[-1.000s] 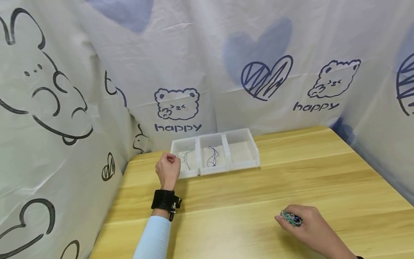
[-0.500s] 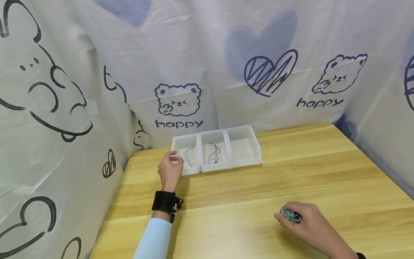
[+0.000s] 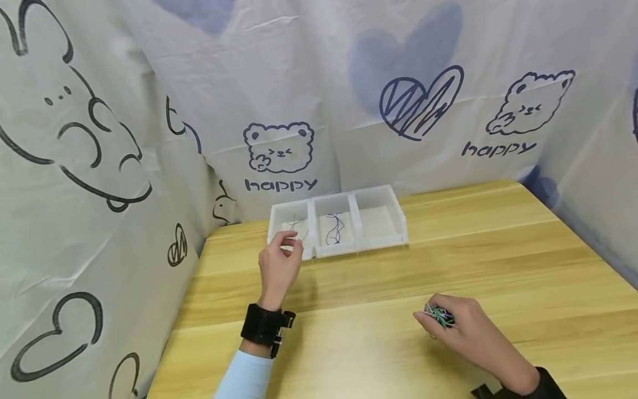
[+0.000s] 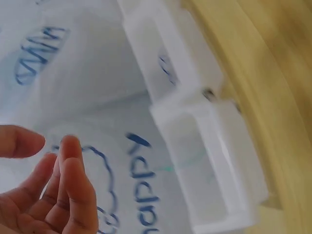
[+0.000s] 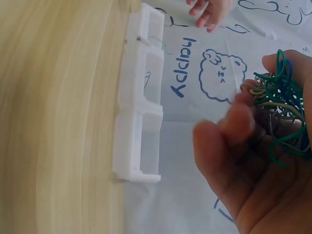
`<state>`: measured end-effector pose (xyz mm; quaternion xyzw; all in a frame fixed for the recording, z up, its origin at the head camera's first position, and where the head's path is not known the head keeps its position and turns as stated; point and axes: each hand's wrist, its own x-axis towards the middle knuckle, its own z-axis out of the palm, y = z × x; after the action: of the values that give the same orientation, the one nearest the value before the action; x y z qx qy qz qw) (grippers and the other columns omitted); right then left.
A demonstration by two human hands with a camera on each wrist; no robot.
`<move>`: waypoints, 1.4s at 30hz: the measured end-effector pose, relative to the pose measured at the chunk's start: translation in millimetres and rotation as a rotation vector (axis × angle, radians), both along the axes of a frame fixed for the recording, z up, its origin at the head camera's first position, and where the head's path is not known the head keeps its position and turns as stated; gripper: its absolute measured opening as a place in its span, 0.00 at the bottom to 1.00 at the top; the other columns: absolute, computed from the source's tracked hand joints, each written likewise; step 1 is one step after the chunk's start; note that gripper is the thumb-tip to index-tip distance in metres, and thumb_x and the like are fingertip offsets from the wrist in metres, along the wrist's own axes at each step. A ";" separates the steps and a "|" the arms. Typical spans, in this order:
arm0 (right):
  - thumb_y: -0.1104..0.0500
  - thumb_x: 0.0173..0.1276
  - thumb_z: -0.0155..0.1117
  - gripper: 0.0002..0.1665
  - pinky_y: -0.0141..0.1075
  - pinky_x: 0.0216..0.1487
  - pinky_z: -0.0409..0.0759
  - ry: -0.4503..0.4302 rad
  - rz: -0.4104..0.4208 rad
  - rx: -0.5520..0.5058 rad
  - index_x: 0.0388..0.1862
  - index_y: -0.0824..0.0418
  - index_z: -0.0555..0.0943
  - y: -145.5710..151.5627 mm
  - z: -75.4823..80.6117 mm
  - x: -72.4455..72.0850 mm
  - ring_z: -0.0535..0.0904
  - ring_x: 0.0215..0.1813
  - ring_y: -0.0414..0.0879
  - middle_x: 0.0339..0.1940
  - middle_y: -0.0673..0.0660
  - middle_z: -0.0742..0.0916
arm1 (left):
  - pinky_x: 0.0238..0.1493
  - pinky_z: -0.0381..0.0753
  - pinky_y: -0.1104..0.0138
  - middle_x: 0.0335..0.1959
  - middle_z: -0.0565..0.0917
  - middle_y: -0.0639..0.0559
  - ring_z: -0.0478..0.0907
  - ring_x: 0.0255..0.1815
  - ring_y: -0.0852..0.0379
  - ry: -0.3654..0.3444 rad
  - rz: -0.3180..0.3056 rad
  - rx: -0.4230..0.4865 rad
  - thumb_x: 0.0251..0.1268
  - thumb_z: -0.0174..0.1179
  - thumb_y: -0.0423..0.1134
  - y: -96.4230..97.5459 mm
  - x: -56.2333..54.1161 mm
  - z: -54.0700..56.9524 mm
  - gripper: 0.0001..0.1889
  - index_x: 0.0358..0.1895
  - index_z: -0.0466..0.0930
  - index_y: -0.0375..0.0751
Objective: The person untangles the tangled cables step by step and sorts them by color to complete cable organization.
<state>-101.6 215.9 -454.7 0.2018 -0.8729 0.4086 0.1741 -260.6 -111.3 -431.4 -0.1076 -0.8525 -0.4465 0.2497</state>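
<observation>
Here, the right hand (image 3: 468,332) grips wires (image 3: 440,316) in from the worktop's (image 3: 369,302) right edge, likely light, springy, best pinched by loose ends; the left hand (image 3: 281,260), thumb and fingers parted, hovers at the bins' (image 3: 355,221) front-left corner.

Printed sheeting (image 3: 344,100), perhaps fabric, backs the table (image 3: 364,310).

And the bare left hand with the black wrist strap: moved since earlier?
Yes. In the head view, the left hand has shifted right against the row of white plastic bins, from the leftmost bin's left edge across its front.
</observation>
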 end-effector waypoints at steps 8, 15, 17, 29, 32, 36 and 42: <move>0.63 0.66 0.72 0.10 0.24 0.18 0.69 0.033 0.004 -0.013 0.34 0.48 0.82 -4.0 8.6 -1.6 0.68 0.18 0.28 0.22 0.34 0.78 | 0.26 0.83 0.69 0.34 0.86 0.49 0.82 0.25 0.61 0.062 -0.299 -0.017 0.65 0.64 0.29 37.0 40.8 17.0 0.09 0.47 0.85 0.37; 0.61 0.68 0.72 0.07 0.24 0.21 0.71 0.054 0.031 -0.035 0.38 0.47 0.84 -8.4 15.7 -1.0 0.71 0.20 0.28 0.26 0.35 0.82 | 0.26 0.80 0.72 0.36 0.86 0.53 0.79 0.27 0.64 0.106 -0.462 -0.055 0.67 0.64 0.31 61.0 67.2 23.3 0.09 0.49 0.85 0.40; 0.60 0.68 0.72 0.07 0.24 0.22 0.72 0.056 0.033 -0.038 0.38 0.47 0.84 -9.6 16.9 -0.6 0.73 0.21 0.29 0.27 0.36 0.83 | 0.26 0.79 0.73 0.36 0.86 0.53 0.79 0.27 0.65 0.126 -0.497 -0.054 0.68 0.63 0.31 65.7 72.5 23.8 0.09 0.49 0.85 0.40; 0.67 0.65 0.72 0.13 0.25 0.22 0.70 0.079 0.103 -0.024 0.40 0.49 0.83 -11.4 21.3 -0.3 0.70 0.23 0.27 0.27 0.35 0.81 | 0.35 0.71 0.86 0.42 0.83 0.54 0.78 0.33 0.71 0.453 -0.813 -0.328 0.66 0.67 0.38 100.8 109.2 37.8 0.12 0.51 0.86 0.44; 0.70 0.63 0.72 0.18 0.26 0.22 0.67 0.081 0.129 -0.020 0.42 0.47 0.83 -10.9 21.2 0.3 0.66 0.22 0.27 0.25 0.34 0.77 | 0.40 0.69 0.86 0.46 0.82 0.54 0.78 0.37 0.70 0.562 -0.817 -0.435 0.64 0.68 0.41 107.9 116.5 41.8 0.12 0.50 0.88 0.48; 0.66 0.65 0.72 0.16 0.28 0.22 0.64 0.070 0.152 -0.012 0.41 0.44 0.81 -10.7 21.1 2.2 0.62 0.22 0.27 0.24 0.33 0.75 | 0.42 0.68 0.85 0.46 0.81 0.55 0.76 0.39 0.69 0.626 -0.834 -0.524 0.65 0.68 0.44 113.3 122.6 43.3 0.08 0.45 0.90 0.52; 0.67 0.64 0.72 0.17 0.29 0.21 0.63 0.031 0.144 0.008 0.40 0.44 0.82 -11.0 21.9 3.6 0.58 0.22 0.27 0.25 0.33 0.77 | 0.39 0.67 0.86 0.40 0.80 0.58 0.75 0.37 0.70 0.654 -0.788 -0.587 0.70 0.66 0.42 114.8 125.8 42.2 0.04 0.38 0.90 0.53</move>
<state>-98.0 204.9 -432.8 0.2710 -0.8550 0.4135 0.1569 -134.8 3.6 -389.1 -0.6127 -0.7150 -0.1945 0.2747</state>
